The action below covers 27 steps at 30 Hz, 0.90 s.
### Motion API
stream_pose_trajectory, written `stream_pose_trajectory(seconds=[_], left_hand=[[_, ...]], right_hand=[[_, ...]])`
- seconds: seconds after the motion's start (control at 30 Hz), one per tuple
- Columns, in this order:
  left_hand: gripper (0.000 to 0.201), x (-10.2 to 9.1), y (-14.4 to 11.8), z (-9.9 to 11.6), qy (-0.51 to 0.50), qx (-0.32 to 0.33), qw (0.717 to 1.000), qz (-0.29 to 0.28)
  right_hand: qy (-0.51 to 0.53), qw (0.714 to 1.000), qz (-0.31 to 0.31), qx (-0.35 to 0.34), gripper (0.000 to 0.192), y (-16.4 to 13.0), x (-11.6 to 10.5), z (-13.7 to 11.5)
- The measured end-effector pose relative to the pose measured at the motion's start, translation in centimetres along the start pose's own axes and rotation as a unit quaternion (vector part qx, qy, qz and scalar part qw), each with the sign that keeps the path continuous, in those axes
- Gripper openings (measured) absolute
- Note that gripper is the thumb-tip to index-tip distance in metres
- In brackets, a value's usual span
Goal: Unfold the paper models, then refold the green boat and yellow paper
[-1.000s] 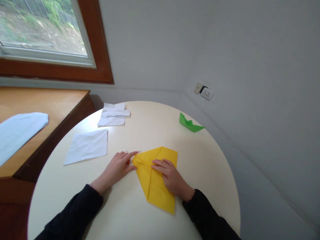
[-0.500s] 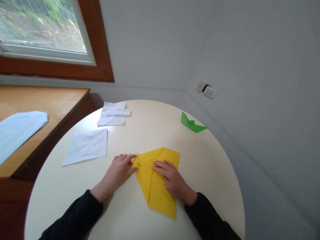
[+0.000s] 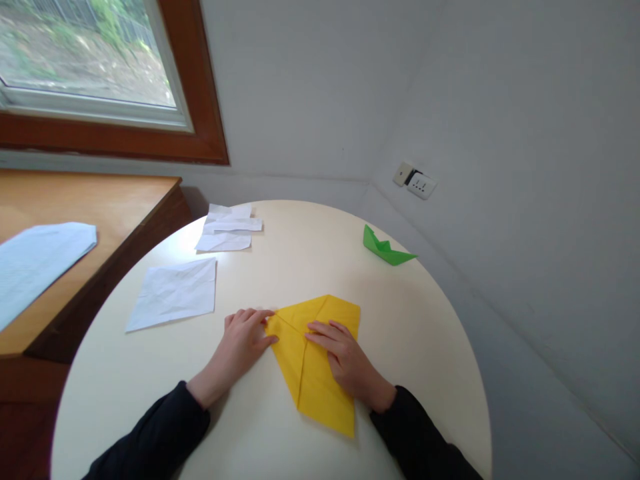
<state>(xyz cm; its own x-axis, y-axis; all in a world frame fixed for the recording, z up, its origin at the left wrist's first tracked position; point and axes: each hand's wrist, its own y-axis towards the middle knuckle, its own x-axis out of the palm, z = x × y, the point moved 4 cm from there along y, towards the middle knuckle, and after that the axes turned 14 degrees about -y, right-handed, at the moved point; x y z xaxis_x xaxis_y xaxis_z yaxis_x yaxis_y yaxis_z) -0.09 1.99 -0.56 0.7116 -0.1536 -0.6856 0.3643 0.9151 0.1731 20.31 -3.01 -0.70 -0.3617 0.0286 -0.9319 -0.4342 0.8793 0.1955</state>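
A folded yellow paper (image 3: 307, 373) lies flat on the round cream table (image 3: 260, 433) in front of me. My left hand (image 3: 243, 340) rests at its left corner, fingertips pinching or pressing that corner. Flat on top of the paper, my right hand (image 3: 345, 357) presses fingers down near the centre fold. Both arms wear dark sleeves.
A green paper boat (image 3: 385, 248) sits at the table's far right edge. A crumpled white sheet (image 3: 173, 293) and a small pile of white sheets (image 3: 227, 228) lie at the far left. A wooden desk (image 3: 100, 207) with a pale blue paper (image 3: 35, 263) stands left, under a window.
My left fingers have curled in from a pointing stretch onto the paper's left corner. The right hand has stayed pressed on the paper.
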Motion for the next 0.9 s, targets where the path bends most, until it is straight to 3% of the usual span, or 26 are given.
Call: stream_pose_trajectory(seconds=[0.13,0.27,0.43,0.63,0.9], left_hand=[[0.027,0.2,0.0,-0.3,-0.009,0.006,1.0,0.0],[0.021,0.4,-0.1,0.2,-0.011,0.074,0.997,-0.014],[0.027,0.2,-0.4,1.7,0.002,0.17,0.98,-0.101],[0.038,-0.9,-0.9,2.8,-0.003,0.177,0.965,-0.193],[0.039,0.3,-0.5,1.7,0.022,0.172,0.971,-0.162]], right_hand=[[0.0,1.0,0.0,-0.001,0.058,0.0,0.1,0.0],[0.003,1.0,-0.001,0.001,0.057,0.0,0.0,0.0],[0.002,1.0,-0.001,-0.003,0.057,0.0,0.0,0.0],[0.001,1.0,0.003,-0.002,0.057,0.0,0.1,0.1],[-0.001,1.0,0.001,0.0,0.058,0.1,0.1,0.0]])
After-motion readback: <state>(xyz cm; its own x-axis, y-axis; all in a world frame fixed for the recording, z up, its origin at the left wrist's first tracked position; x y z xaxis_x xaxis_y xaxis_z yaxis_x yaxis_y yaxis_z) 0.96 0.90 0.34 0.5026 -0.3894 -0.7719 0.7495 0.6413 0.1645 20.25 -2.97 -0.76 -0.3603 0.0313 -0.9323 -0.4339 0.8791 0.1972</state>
